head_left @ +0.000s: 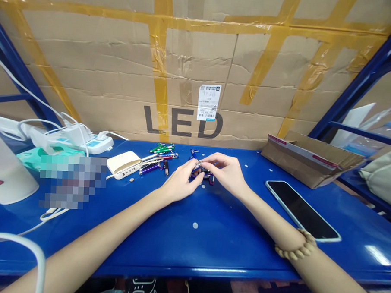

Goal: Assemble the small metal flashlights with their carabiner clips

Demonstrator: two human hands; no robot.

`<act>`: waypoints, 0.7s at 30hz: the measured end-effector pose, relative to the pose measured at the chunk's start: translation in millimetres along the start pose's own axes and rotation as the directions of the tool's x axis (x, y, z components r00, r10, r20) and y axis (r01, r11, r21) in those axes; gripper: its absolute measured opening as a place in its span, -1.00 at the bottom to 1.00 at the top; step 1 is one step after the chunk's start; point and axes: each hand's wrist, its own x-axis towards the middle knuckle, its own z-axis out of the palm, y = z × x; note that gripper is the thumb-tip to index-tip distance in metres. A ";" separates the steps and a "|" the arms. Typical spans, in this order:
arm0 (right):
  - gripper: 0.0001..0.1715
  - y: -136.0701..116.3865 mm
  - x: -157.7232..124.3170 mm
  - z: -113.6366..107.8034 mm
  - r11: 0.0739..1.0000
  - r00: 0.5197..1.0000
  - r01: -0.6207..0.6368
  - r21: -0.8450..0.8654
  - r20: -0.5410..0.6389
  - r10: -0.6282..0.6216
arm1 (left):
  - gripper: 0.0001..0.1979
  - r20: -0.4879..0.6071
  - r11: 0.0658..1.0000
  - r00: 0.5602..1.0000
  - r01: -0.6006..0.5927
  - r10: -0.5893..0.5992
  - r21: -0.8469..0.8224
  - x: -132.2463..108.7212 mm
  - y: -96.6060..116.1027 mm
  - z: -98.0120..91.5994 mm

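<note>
Big black letters on the brown cardboard box point(182, 123) in front of me say "LED". Above them is a white label point(209, 102) with bar codes, but its small print is too tiny for me to read. Yellow tape point(158, 63) runs across the box.

My left hand point(181, 182) and my right hand point(225, 171) are close together over the blue table point(194, 250). Both are held narrow, and their fingertips pinch a small shiny metal bit point(198, 164) up above the table. I can't tell just what it is. Right under my hands lies a heap of dark clips point(209, 179).

Left of my left hand are little purple pens point(151, 168) and green ones point(163, 149). Past them is a white power bank point(123, 164) with a gold band. Farther left is a white power strip point(82, 139). Right of my right hand is a black phone point(301, 210) in a pale blue case. Beyond it is a flat brown box lid point(311, 161). Wooden beads point(296, 248) circle my right wrist.
</note>
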 end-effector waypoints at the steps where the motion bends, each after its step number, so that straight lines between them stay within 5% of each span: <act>1: -0.84 1.1 0.4 -0.5 1.000 1.000 -0.002 0.003 -0.004 0.002 | -0.83 0.010 1.000 1.000 0.002 -0.002 -0.008 0.6 0.5 -1.2; 7: -0.83 4.2 1.5 -5.7 0.997 0.998 0.058 -0.059 0.014 -0.057 | -0.74 0.029 0.998 0.998 -0.057 0.057 0.018 2.9 0.0 -7.9; 11: -0.77 2.6 1.8 -12.4 0.907 0.951 0.298 -0.297 0.172 -0.256 | -0.75 0.010 0.978 0.990 -0.140 0.141 0.157 2.3 -6.4 -9.5; 14: -0.72 0.0 1.1 -16.2 0.827 0.916 0.369 -0.424 0.315 -0.247 | -0.76 0.031 0.933 0.970 -0.239 0.240 0.267 0.8 -10.8 -9.5; 18: -0.66 -3.4 -0.4 -16.7 0.866 0.891 0.325 -0.381 0.431 -0.144 | -0.77 0.072 0.880 0.941 -0.334 0.330 0.336 -2.5 -13.3 -8.3; 21: -0.66 -5.6 -1.0 -14.4 0.950 0.898 0.164 -0.266 0.438 -0.032 | -0.76 0.069 0.853 0.928 -0.363 0.365 0.374 -4.0 -13.8 -8.3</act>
